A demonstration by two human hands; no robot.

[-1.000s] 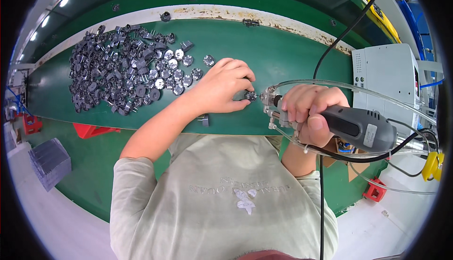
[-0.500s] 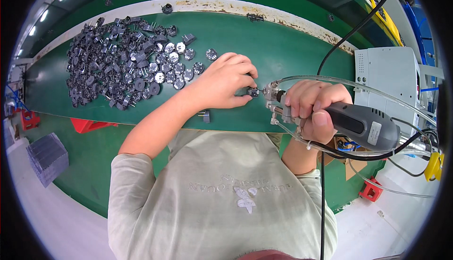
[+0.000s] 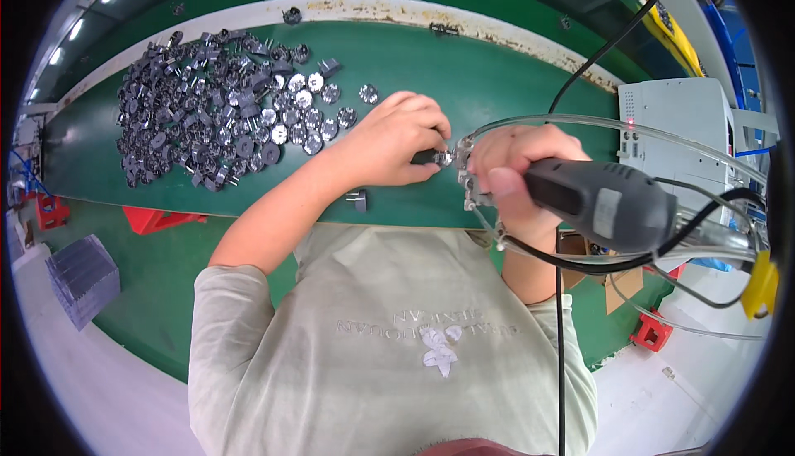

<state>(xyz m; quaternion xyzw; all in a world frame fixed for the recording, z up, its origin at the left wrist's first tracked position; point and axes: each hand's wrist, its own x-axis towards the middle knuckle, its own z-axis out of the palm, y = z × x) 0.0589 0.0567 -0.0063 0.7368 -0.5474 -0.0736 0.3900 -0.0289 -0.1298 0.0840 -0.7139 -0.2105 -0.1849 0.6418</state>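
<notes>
My left fingers [image 3: 432, 118] pinch one dark component [image 3: 426, 158]; my right fingers [image 3: 490, 149] wrap a grey tool [image 3: 617, 201]. One in work; big heap [image 3: 195, 116] on desk [image 3: 414, 58] seemingly remains.

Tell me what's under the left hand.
Green bench shows around the left hand, and a small part sits between its thumb and fingers. Whatever lies beneath the palm is covered.

This is a factory workshop, shown by the green workbench [image 3: 497, 83], heaped pronged parts [image 3: 215, 116] and handheld power tool [image 3: 609, 203]
</notes>
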